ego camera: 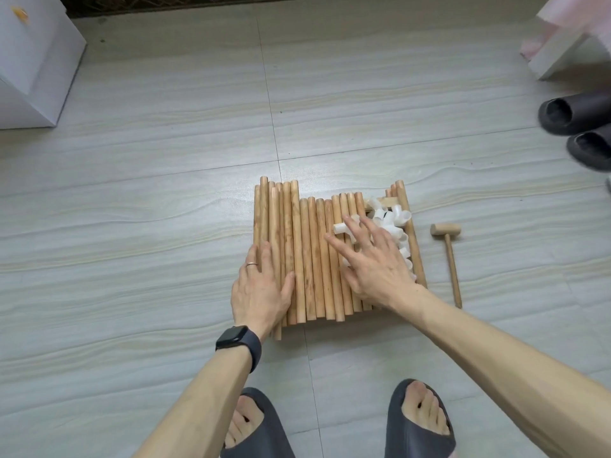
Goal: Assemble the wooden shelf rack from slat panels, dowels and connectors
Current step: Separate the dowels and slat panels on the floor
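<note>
Several wooden dowels [307, 246] lie side by side on the tiled floor, stacked over a slat panel [386, 201] that shows only at the back right. A heap of white plastic connectors [393, 223] sits on the right part of the pile. My left hand [261, 289] rests flat on the leftmost dowels, fingers straight. My right hand [370, 259] lies spread over the dowels and the near connectors, fingers straight, covering some of them. One connector [342, 229] lies just beyond its fingertips.
A small wooden mallet [448, 252] lies on the floor right of the pile. A white box [33, 61] stands at the far left. Dark slippers [575, 127] and a white furniture edge [558, 57] are at the far right. My feet in slippers [420, 424] are at the bottom.
</note>
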